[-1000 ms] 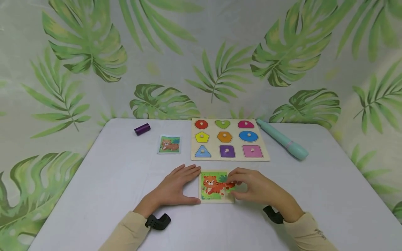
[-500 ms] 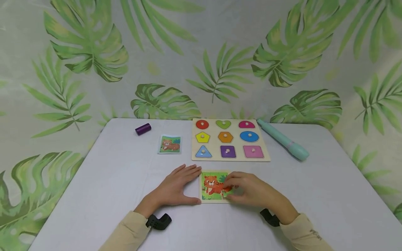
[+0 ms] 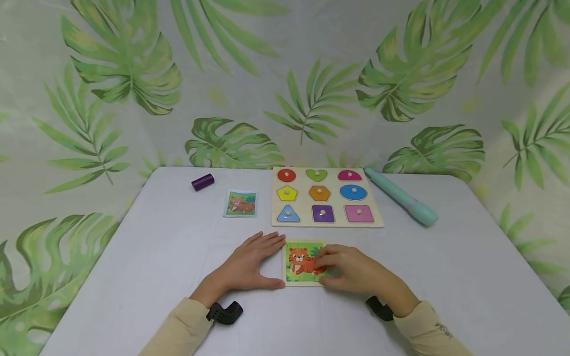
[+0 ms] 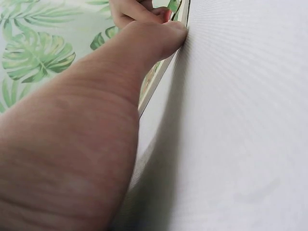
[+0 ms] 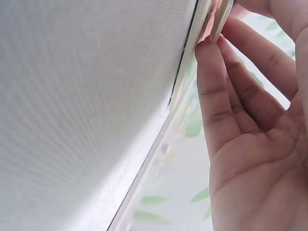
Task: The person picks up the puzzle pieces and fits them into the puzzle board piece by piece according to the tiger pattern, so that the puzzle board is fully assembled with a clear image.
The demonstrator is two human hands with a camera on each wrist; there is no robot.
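A small wooden jigsaw puzzle (image 3: 304, 249) with a tiger picture lies flat on the white table (image 3: 147, 257). My left hand (image 3: 251, 264) rests at its left side, fingers straight, thumb and fingertips at the frame's edge. My right hand (image 3: 356, 267) is over the puzzle's right part and hides it. In the right wrist view, the right fingers (image 5: 211, 82) and thumb pinch a thin puzzle piece (image 5: 222, 21), tilted against the frame. The left wrist view shows the left thumb (image 4: 175, 34) against the frame's corner.
Behind the puzzle lies a shape board (image 3: 300, 183) with knobbed pieces. To its right is a mint-green, club-shaped object (image 3: 401, 198). A tiger picture card (image 3: 240, 204) and a purple cylinder (image 3: 203, 182) lie at the back left. A leaf-patterned cloth (image 3: 227, 89) hangs behind the table.
My right hand has moved left over the puzzle and lowered its piece toward the gap at the lower right, which now looks covered. The left hand has stayed in place.
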